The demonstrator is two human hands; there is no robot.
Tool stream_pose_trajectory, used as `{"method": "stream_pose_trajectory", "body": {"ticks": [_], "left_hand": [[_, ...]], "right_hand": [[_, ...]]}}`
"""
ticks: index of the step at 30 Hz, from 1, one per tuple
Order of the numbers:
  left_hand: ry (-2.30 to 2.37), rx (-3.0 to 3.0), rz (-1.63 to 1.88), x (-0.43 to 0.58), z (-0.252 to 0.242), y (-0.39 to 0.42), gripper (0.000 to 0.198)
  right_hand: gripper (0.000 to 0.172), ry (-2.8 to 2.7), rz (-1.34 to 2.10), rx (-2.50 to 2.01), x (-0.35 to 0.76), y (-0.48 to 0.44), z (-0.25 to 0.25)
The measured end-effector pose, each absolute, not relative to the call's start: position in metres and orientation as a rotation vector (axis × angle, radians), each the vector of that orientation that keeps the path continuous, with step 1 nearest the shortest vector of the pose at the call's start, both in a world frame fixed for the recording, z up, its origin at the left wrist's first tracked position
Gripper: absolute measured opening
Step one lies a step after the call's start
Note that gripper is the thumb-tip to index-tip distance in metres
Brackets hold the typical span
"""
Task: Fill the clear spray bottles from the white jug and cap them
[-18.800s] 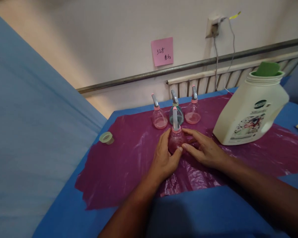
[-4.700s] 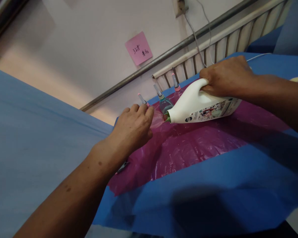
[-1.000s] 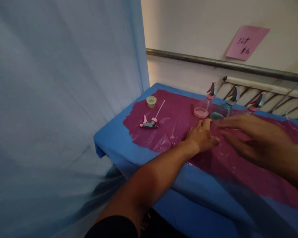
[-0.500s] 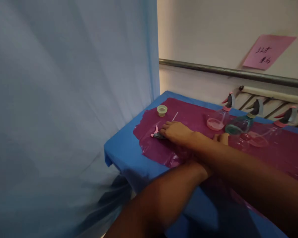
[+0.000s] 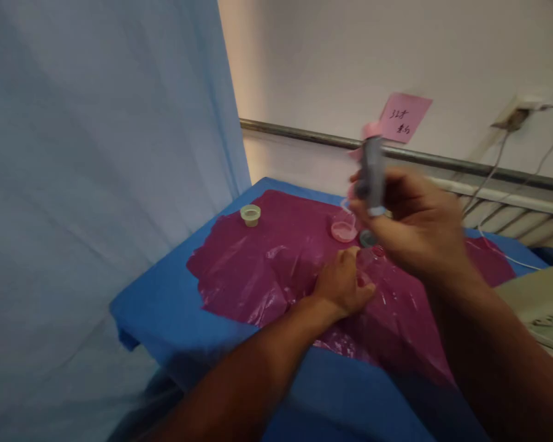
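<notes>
My right hand (image 5: pixel 417 224) is raised above the table and closed round a grey and pink spray trigger head (image 5: pixel 372 166), blurred by motion. My left hand (image 5: pixel 343 285) rests on the magenta plastic sheet (image 5: pixel 267 270), fingers curled round the base of a small clear bottle (image 5: pixel 371 264) with an open neck. Another small clear bottle with pink liquid (image 5: pixel 343 230) stands just behind, partly hidden by my right hand.
A pale green cap (image 5: pixel 250 214) sits at the sheet's far left corner. The table is covered in blue cloth (image 5: pixel 152 307), with a blue curtain (image 5: pixel 96 153) on the left. A pink note (image 5: pixel 404 116) and a metal rail (image 5: pixel 304 132) are on the wall.
My right hand has picked the trigger head up from the sheet's left side and lifted it over the open bottle. My left hand stays on the bottle. The camera swung right.
</notes>
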State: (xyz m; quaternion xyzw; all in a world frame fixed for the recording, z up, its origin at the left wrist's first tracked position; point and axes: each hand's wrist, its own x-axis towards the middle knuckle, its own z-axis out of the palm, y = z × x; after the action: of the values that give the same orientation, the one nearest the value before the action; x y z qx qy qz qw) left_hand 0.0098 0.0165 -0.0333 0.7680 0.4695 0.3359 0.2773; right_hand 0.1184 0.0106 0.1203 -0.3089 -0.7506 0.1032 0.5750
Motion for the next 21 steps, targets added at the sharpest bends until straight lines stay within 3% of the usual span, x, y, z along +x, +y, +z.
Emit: {"method": "stream_pose_trajectory", "body": {"ticks": [5,16,21], "left_hand": [[1.322,2.028,0.821,0.008,-0.019,0.008,0.079],[1.280,1.992,0.835,-0.003,-0.018,0.008,0.082],[1.280,1.989,0.834,-0.002,-0.013,0.008,0.084]], "right_hand": [[0.024,-1.372,0.196,-0.811,0.178,-0.025,0.142],[0.022,-1.357,0.467,-0.895,0.198,-0.023,0.112],[0.038,-1.504,0.750,-0.911,0.205,0.008,0.087]]}}
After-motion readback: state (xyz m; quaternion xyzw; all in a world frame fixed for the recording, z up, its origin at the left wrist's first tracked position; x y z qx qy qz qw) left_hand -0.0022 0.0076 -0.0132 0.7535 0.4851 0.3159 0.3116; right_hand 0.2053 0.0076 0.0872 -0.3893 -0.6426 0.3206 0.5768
